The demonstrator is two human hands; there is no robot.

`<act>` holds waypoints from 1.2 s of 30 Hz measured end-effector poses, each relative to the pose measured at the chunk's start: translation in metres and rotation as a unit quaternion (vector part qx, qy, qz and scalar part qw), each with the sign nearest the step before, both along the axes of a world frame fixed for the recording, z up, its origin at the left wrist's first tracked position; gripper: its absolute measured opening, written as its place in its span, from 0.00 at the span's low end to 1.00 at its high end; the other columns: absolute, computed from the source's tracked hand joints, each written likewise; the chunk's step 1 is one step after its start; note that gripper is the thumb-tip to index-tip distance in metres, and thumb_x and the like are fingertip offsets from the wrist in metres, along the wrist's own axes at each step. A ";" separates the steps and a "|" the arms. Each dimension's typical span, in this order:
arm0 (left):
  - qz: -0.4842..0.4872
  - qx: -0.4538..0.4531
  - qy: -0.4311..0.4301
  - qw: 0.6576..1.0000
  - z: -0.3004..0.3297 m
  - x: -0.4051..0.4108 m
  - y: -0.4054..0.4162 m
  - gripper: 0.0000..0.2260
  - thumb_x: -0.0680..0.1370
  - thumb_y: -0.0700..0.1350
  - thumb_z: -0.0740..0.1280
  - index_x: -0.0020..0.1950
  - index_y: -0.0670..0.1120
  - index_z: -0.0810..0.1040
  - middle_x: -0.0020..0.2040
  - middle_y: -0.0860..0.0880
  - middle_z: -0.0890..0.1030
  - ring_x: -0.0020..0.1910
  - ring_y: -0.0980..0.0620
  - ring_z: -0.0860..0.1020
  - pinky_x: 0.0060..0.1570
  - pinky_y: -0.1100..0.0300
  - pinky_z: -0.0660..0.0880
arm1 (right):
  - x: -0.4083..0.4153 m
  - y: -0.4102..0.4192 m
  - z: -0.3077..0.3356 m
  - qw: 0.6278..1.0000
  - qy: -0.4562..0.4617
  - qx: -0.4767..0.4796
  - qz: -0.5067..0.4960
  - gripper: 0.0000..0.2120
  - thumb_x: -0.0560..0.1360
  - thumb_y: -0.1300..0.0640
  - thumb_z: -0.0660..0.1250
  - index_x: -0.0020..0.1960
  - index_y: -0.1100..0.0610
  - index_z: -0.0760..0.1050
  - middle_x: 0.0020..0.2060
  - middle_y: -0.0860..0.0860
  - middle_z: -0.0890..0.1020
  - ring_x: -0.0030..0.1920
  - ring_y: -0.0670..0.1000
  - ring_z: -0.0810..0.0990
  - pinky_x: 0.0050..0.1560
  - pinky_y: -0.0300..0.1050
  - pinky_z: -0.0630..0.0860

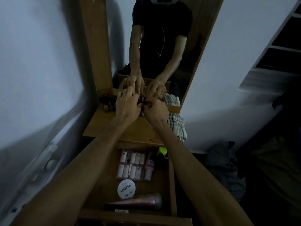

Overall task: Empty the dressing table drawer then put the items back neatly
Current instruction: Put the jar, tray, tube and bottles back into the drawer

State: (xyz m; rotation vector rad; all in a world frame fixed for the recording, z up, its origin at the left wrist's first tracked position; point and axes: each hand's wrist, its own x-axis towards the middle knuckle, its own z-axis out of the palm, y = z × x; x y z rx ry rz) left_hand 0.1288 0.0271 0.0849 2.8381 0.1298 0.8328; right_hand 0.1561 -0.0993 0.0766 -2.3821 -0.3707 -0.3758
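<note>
Both your arms reach up toward twelve o'clock over the dressing table top [130,131], and your hands meet just in front of the mirror [162,46]. Your left hand [128,103] spreads its fingers over a cluster of small dark bottles [141,101]; whether it actually has hold of any of them cannot be told in this dim light. Your right hand [156,110] is curled in at the three o'clock side of that same cluster, fingertips pinched together at the dark caps, though what it holds, if anything, is hidden. At nine o'clock from your left hand stands a row of little nail polish bottles [107,103] on the table top. At three o'clock from your right hand a checked cloth [176,126] hangs over the table's edge. Toward six o'clock, between your forearms, the drawer [172,185] stands open and holds things: two rows of small pale tubes [132,165], a pink bottle [149,167] just beside them at three o'clock, a round white lid marked "NAIL POLISH" [126,189] below, and a long pink glittery bottle [138,202] lying across near the drawer's front.
</note>
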 end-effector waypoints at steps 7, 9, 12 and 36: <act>0.012 -0.030 -0.008 0.999 -0.001 -0.001 -0.006 0.11 0.77 0.50 0.70 0.55 0.46 0.82 0.58 0.46 0.74 0.59 0.46 0.73 0.61 0.50 0.66 | 0.005 0.002 -0.002 1.000 0.004 -0.002 -0.002 0.06 0.76 0.54 0.67 0.44 0.56 0.80 0.37 0.53 0.83 0.37 0.55 0.81 0.35 0.46 0.76; 0.016 -0.039 -0.008 0.999 -0.001 0.001 -0.007 0.11 0.77 0.51 0.70 0.55 0.47 0.82 0.57 0.47 0.74 0.59 0.46 0.73 0.61 0.50 0.65 | 0.006 0.003 -0.002 1.000 0.003 0.000 0.003 0.06 0.76 0.54 0.67 0.45 0.56 0.80 0.38 0.53 0.84 0.37 0.55 0.81 0.35 0.45 0.74; 0.016 -0.049 -0.009 0.999 -0.002 0.002 -0.008 0.10 0.77 0.51 0.70 0.54 0.46 0.82 0.57 0.47 0.74 0.59 0.47 0.73 0.61 0.50 0.65 | 0.006 0.003 -0.001 1.000 0.000 0.004 0.006 0.07 0.76 0.53 0.67 0.47 0.56 0.81 0.38 0.52 0.84 0.38 0.55 0.81 0.36 0.46 0.77; -0.086 -0.141 -0.090 0.982 -0.006 -0.047 -0.038 0.11 0.71 0.54 0.75 0.44 0.48 0.82 0.46 0.54 0.76 0.43 0.57 0.73 0.57 0.51 0.71 | -0.052 -0.058 -0.004 0.998 -0.027 0.049 -0.040 0.10 0.72 0.49 0.68 0.41 0.53 0.85 0.37 0.47 0.86 0.37 0.49 0.83 0.40 0.47 0.81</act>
